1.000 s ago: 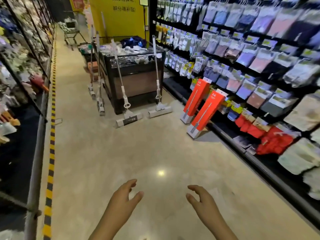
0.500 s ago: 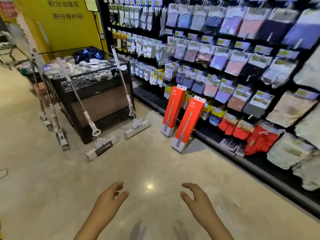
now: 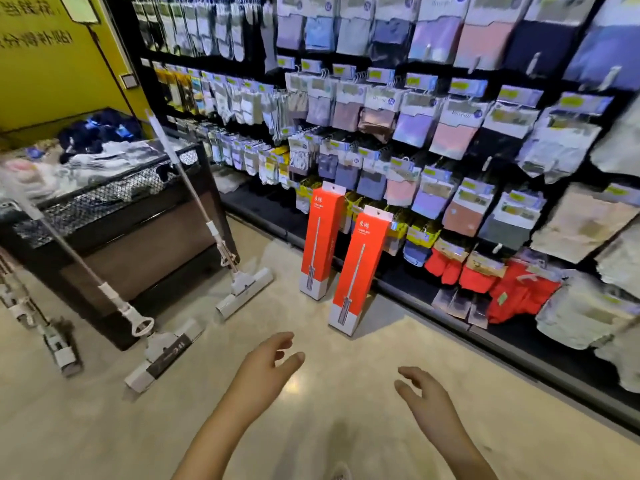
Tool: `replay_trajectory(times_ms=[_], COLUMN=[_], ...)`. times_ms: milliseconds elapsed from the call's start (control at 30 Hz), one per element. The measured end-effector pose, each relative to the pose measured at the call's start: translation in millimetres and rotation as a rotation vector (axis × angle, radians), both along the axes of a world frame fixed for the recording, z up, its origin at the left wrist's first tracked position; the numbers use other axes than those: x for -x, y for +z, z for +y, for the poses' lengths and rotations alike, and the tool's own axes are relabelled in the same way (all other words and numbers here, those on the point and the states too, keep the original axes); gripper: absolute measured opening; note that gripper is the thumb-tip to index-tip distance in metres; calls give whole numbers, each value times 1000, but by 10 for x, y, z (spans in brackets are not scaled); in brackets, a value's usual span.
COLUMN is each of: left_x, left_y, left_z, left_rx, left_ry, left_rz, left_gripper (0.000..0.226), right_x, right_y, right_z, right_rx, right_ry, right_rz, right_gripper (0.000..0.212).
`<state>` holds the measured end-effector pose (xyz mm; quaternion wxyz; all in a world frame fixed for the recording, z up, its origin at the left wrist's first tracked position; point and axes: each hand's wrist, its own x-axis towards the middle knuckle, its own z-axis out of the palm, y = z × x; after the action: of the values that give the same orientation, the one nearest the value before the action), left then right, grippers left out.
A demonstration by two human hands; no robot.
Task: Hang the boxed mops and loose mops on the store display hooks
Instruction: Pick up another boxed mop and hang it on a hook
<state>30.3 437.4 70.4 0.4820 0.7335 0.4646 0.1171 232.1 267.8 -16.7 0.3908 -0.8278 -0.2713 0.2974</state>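
Observation:
Two tall orange mop boxes stand on the floor, leaning against the shelf base: the near box (image 3: 360, 271) and the far box (image 3: 320, 242). Loose mops lean on a black bin: one (image 3: 194, 202) with its sponge head (image 3: 244, 292) near the boxes, another (image 3: 104, 289) with its head (image 3: 162, 358) closer to me. More mops (image 3: 41, 327) lean at the far left. My left hand (image 3: 266, 365) is open, just short of the near box. My right hand (image 3: 422, 396) is open too, lower right. Both hold nothing.
A black mesh-topped bin (image 3: 138, 237) of clothing stands at left. The display wall (image 3: 415, 133) on the right is packed with hanging socks and underwear on hooks. A yellow wall (image 3: 52, 64) closes the aisle behind. Beige floor (image 3: 104, 427) spreads in front.
My view has moved closer and turned right toward the orange boxes and the shelf. Both hands have stretched forward, the left rising toward the near box.

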Motion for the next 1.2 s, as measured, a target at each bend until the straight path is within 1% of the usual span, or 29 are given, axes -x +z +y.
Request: replay_trajectory(times_ms=[100,333,433,567,700,800,833,900,933,967,1067,1133,1200], left_x=[-173,-404,-557,-923,-1497,-2078,-2290,-2705,-2905,-3101,-3694,-4058,-4367], left_y=[48,-89,-191,-314,-400,-470,-485,-539,-553,-574,-677,-824,-1015], left_z=[479,1329,1794,2533,3281,3845,3997,4253,4352,4438,4675,4811,4916], left_rx=[-35,65,66,78,105,121,121,120,118,114,111,116,126], left_ry=[65,168,177,134,19,-112,-165,-276,-329,-377,-452,-506,-528], left_rz=[7,38,70,84,77,104,116,131,148,165,190,182,199], left_gripper=[42,39,37,38,39,41,39,21,14,12,18,10,13], right_x=[-320,-823,-1030,-1334,-1651,-1882,-1956,-2108,-2176,-2241,-2534,-2815,-3113], right_y=[118,283,233,132,36,-19,-52,-118,-153,-196,-357,-510,-694], right_z=[584,1753,2176,2625,2987,3260,3325,3406,3429,3447,3550,3668,3802], right_rx=[-42,-74,-61,-33,-33,13,19,39,64,94,154,165,183], right_ry=[48,137,110,28,-89,-202,-251,-331,-352,-364,-394,-417,-405], right_rz=[-36,-59,-62,-28,-26,-5,7,33,51,68,87,122,185], right_gripper=[24,26,24,22,18,21,23,25,25,26,27,29,33])
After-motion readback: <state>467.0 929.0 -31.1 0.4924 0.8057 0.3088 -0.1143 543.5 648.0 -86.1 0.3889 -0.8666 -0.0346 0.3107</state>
